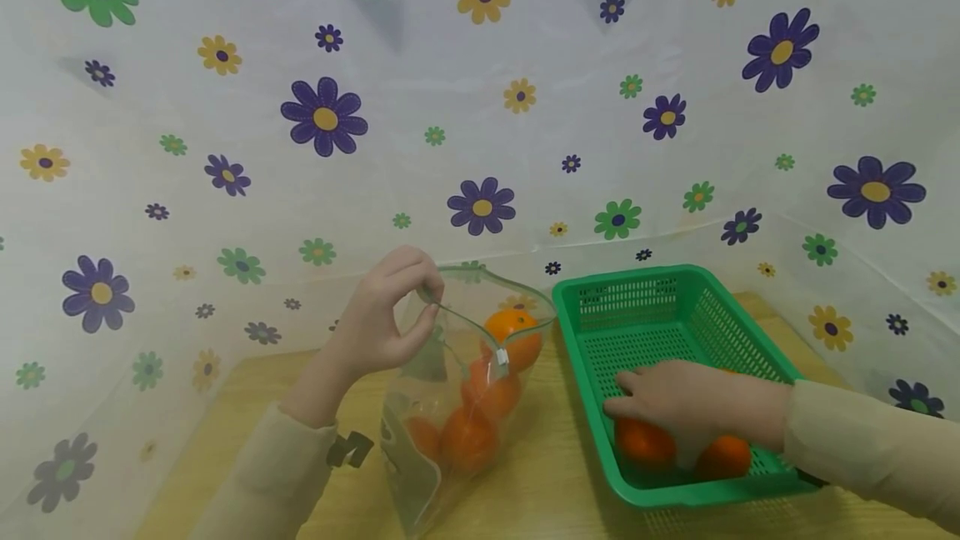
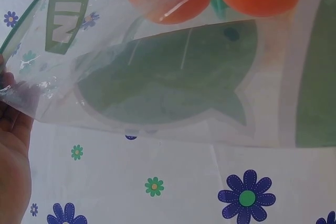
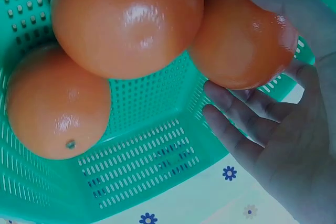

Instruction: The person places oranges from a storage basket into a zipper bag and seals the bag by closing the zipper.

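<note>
the work seemed about midway: at least four oranges (image 1: 470, 440) sat inside the clear bag (image 1: 438, 390) at the lower centre of the head frame, and three more lay in the green basket (image 1: 588, 390) at lower right, apparently those left to deal with. the left hand (image 1: 386, 315) had its fingers pinched on the bag's rim, whose mouth gaped, with the white zip slider (image 1: 502, 356) on its near edge; the seal had not been closed. the right hand (image 1: 686, 398) was down in the basket, thumb and fingers curled round one orange (image 3: 244, 38), seen at the upper right of the right wrist view; how firmly, i could not tell. bag and basket stood side by side on a pale wooden bench (image 1: 551, 448). behind it, a white sheet (image 1: 420, 82) printed with purple, green and yellow flowers filled the upper frame and hid the room beyond.
</note>
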The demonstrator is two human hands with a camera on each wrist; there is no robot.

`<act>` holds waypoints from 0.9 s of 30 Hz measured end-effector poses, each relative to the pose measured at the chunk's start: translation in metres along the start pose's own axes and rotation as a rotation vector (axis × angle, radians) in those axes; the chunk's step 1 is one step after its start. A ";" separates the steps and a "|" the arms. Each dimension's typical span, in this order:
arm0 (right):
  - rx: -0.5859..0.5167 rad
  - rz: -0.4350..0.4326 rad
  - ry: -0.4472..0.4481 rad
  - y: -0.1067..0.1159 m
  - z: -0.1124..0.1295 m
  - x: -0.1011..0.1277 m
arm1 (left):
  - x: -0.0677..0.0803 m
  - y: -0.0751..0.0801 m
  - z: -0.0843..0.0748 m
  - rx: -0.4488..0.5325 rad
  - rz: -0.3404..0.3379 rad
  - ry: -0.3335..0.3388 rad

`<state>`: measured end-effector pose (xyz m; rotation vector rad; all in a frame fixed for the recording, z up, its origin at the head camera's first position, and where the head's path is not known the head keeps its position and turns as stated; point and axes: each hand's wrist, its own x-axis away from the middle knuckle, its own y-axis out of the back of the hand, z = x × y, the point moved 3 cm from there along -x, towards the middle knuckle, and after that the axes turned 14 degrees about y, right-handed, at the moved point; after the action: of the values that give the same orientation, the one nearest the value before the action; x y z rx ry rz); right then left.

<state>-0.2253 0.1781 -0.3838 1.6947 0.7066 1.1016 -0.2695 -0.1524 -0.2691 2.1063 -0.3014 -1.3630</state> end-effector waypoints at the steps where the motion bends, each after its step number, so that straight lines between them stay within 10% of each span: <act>1: -0.009 0.002 -0.004 0.001 -0.001 0.001 | 0.000 0.000 0.000 0.001 0.001 0.002; 27: 0.001 -0.087 -0.025 0.039 -0.012 0.007 | 0.000 0.000 -0.001 -0.002 -0.002 0.001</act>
<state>-0.2347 0.1744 -0.3439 1.6598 0.7577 1.0180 -0.2690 -0.1517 -0.2689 2.1063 -0.2981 -1.3625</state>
